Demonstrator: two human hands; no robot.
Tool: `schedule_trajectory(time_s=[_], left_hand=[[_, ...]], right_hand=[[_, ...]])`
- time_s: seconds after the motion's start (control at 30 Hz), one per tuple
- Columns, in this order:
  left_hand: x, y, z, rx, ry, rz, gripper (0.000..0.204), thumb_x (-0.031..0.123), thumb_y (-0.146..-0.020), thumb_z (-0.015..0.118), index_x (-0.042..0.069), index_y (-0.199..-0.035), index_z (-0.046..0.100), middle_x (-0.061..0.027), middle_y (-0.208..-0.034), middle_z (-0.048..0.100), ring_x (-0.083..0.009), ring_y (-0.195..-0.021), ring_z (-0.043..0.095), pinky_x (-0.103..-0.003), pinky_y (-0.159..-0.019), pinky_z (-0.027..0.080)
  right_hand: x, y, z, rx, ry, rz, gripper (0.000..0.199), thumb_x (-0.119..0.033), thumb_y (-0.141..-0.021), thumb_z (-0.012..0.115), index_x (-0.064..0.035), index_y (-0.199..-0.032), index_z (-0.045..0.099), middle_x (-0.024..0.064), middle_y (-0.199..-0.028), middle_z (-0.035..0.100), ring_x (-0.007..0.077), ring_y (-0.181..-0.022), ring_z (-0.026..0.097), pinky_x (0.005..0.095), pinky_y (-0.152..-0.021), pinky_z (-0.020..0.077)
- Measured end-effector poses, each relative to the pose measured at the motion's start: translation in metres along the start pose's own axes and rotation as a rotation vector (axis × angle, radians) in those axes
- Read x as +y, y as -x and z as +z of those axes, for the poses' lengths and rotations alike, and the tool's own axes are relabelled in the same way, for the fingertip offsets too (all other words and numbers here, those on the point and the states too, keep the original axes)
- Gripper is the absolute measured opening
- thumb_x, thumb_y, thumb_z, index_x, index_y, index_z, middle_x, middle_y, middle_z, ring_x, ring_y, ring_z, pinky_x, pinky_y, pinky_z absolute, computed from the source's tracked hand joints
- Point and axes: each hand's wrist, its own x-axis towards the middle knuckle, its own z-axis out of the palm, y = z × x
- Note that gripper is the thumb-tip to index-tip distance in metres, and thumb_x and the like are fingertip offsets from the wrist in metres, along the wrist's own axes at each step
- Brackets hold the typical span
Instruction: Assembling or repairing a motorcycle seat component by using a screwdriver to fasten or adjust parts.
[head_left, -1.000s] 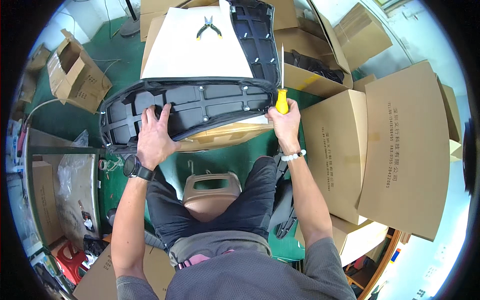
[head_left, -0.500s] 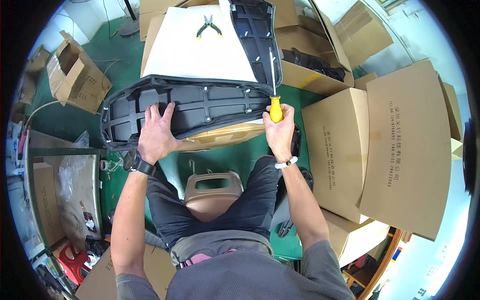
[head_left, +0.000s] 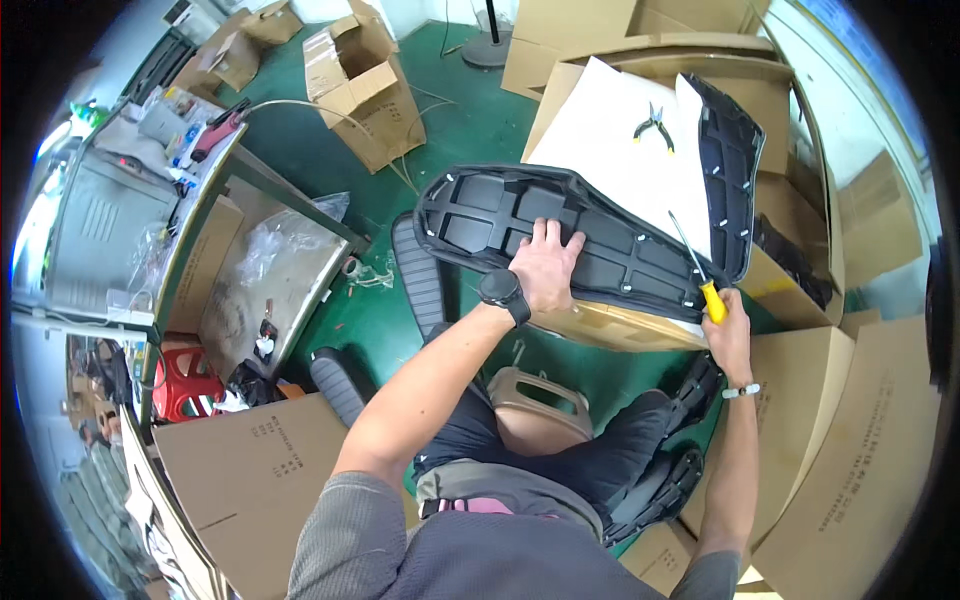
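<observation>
A long black vehicle seat [head_left: 610, 248] lies with its ribbed plastic underside up, a dark cover edge wrapped round its rim. My left hand [head_left: 545, 268] rests on that underside with fingers spread, pressing nothing between them. At the seat's narrow right end, my right hand [head_left: 730, 325] is closed round the yellow handle of a screwdriver [head_left: 714, 300]. Its shaft slants up and left above the seat's end. White sheet [head_left: 605, 125] lies beyond, bearing small pliers [head_left: 655, 128] with black-and-yellow handles. A second black seat [head_left: 726, 170] lies underside up along the sheet's right side.
Under the seat is a cardboard box [head_left: 625, 328], with a beige plastic stool [head_left: 540, 395] between my legs. An open carton [head_left: 800, 250] stands at the right, a metal workbench [head_left: 225, 200] at the left. More black seats [head_left: 415, 270] stand on the green floor.
My view has swung left, so the work sits further right and more of the bench shows. The screwdriver now leans left instead of pointing nearly straight away; both hands stay at the seat.
</observation>
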Motion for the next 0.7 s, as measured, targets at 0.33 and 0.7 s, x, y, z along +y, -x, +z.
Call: schedule_trajectory(time_s=[0.33, 0.7], left_hand=[[0.006, 0.003, -0.023, 0.066, -0.389, 0.183, 0.077, 0.033, -0.066, 0.087, 0.010, -0.134, 0.059, -0.0184, -0.137, 0.053, -0.0368, -0.135, 0.045, -0.053, -0.112, 0.038], [0.136, -0.038, 0.079, 0.223, 0.262, 0.410, 0.041, 0.021, -0.080, 0.079, 0.004, -0.116, 0.069, -0.0155, -0.135, 0.056, -0.0384, -0.139, 0.041, -0.051, -0.114, 0.036]], right_hand=[[-0.011, 0.005, 0.006, -0.274, -0.620, 0.269, 0.036, 0.006, -0.079, 0.065, -0.0009, -0.112, 0.052, 0.0070, -0.094, 0.068, 0.0128, -0.084, 0.062, 0.0273, -0.073, 0.0517], [-0.004, 0.005, 0.001, -0.219, -0.690, 0.326, 0.039, 0.005, -0.079, 0.066, 0.0008, -0.116, 0.053, 0.0063, -0.095, 0.067, 0.0117, -0.084, 0.064, 0.0273, -0.074, 0.0526]])
